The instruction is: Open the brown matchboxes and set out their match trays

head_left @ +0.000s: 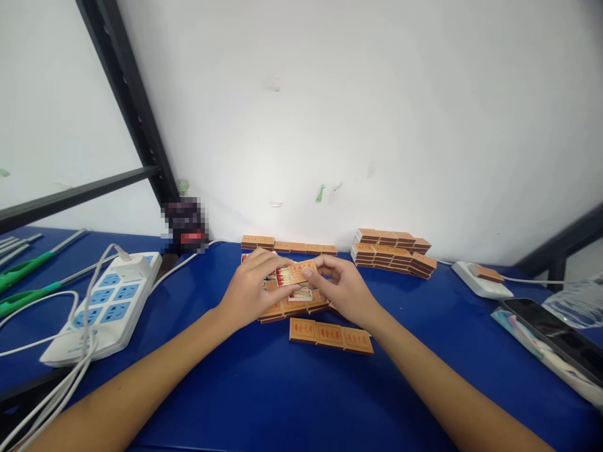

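Between my two hands is a partly opened matchbox (301,272), orange with red lettering, its red-tipped matches showing at the left end. My left hand (254,285) grips the tray end between thumb and fingers. My right hand (346,285) pinches the sleeve end, thumb on the printed face. Below them lie several matchboxes (294,306), partly hidden by my hands, with loose matches (301,294) on a pale piece on top. Closer to me, a row of 3 closed matchboxes (330,336) lies flat on the blue table (264,389).
Stacked matchboxes (393,251) stand by the wall at right, with a lower row (289,245) at the back. A white power strip (108,307) with cables and green-handled tools (28,276) are at left. At right are a white adapter (480,279) and a phone (556,333).
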Available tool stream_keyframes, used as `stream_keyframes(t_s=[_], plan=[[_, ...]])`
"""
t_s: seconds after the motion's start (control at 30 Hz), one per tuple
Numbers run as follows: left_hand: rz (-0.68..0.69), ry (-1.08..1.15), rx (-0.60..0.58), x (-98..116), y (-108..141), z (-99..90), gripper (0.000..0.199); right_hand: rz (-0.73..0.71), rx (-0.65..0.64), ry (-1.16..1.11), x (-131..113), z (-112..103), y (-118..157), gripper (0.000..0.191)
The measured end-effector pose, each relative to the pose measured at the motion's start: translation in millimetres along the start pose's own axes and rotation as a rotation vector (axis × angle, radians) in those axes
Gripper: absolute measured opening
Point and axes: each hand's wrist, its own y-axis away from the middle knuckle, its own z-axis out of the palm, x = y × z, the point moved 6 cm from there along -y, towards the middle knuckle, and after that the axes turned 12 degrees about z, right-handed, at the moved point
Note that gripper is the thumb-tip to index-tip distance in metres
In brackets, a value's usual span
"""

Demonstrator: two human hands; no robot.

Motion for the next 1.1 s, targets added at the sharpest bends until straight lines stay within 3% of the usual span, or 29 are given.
stream_keyframes(t_s=[0.17,0.3,0.4,0.57,0.7,0.83,1.1], plan=[[0.01,-0.064,0.0,-14,2,-3.7,0.037,0.058,0.101,-0.005,3,-19,-6,0.05],[-0.052,-0.091,0.0,-30,4,-7.3,0.035,0.051,0.339,0.097,9,-52,-18,0.052],[-0.054,-0.03,-0.034,-27,4,-2.9,0.034,0.083,0.43,0.248,16,-62,-42,0.055],[0.068,0.081,-0.192,8,7,20.3,0.034,0.151,0.367,0.379,30,-36,-106,0.044],[0.139,0.1,-0.236,24,14,31.9,0.032,0.201,0.345,0.49,41,-14,-141,0.039],[0.195,0.092,-0.233,26,19,36.0,0.03,0.221,0.334,0.589,49,-5,-151,0.036],[0.293,0.024,-0.233,33,21,38.0,0.03,0.208,0.36,0.691,45,-1,-146,0.032]])
